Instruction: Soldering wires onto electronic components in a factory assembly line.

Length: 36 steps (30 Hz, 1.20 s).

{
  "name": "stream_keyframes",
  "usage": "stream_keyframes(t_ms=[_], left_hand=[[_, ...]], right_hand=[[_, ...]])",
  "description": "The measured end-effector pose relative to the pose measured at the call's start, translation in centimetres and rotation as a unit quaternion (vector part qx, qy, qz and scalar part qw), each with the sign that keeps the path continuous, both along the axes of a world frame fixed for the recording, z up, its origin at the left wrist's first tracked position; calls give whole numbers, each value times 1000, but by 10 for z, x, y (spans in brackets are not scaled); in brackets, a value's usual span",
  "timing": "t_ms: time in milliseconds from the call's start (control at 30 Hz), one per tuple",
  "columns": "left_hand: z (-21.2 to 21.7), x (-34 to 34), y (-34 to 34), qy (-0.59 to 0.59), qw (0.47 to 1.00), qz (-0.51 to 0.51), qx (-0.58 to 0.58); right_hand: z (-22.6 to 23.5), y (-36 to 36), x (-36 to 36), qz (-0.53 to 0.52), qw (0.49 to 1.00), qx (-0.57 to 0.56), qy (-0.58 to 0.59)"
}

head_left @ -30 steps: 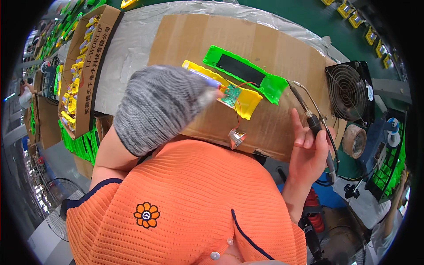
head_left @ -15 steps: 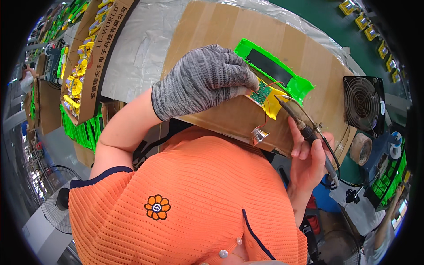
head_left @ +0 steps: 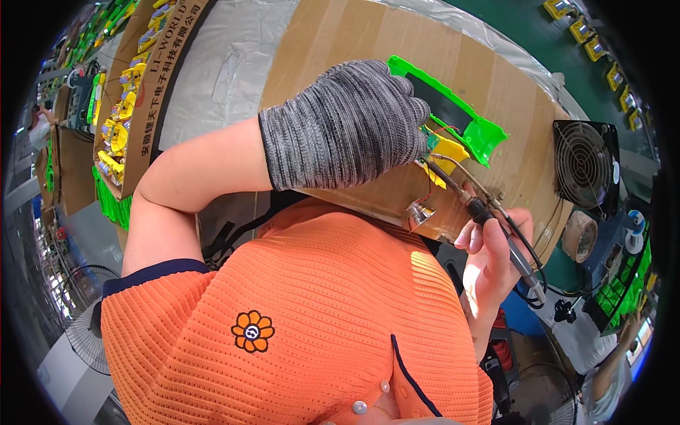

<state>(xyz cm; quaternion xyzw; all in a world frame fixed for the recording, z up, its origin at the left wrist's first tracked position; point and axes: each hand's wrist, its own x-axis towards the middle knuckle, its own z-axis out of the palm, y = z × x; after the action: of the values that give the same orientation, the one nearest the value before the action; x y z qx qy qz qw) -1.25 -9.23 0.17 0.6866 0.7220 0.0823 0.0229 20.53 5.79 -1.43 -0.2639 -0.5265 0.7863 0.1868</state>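
My left hand point(head_left: 347, 124), in a grey knitted glove, is closed over a yellow pack with a small green circuit board point(head_left: 446, 152) on the cardboard-covered bench point(head_left: 340, 35). My bare right hand point(head_left: 492, 258) grips a soldering iron point(head_left: 489, 212) like a pen, its tip pointing up-left at the board by my left fingertips. A thin wire runs along the iron. A bright green tray with a dark insert point(head_left: 453, 113) lies just beyond my left hand. A small metal part point(head_left: 418, 212) sits at the bench edge below the pack.
A black fan point(head_left: 584, 166) stands at the right end of the bench, a tape roll point(head_left: 579, 237) below it. Cardboard boxes of yellow and green parts point(head_left: 124, 106) line the left. A floor fan point(head_left: 85, 326) is at lower left. Another person point(head_left: 609, 368) is at lower right.
My left hand has swung right and settled over the yellow pack, covering most of it. The soldering iron's tip has come in closer to the board.
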Motion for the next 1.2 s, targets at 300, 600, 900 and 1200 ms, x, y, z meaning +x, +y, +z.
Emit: stream_keyframes(t_ms=[300,600,900,1200], left_hand=[[1,-1,1,26,999,-15,-12],[9,0,3,11,999,-22,-29],[10,-1,6,32,997,-26,-58],[21,-19,13,-60,997,0,-49]], right_hand=[[1,-1,-2,22,999,36,-19],[3,-3,-3,21,998,48,-29],[3,10,5,-25,995,94,33],[-29,42,1,-102,987,64,109]])
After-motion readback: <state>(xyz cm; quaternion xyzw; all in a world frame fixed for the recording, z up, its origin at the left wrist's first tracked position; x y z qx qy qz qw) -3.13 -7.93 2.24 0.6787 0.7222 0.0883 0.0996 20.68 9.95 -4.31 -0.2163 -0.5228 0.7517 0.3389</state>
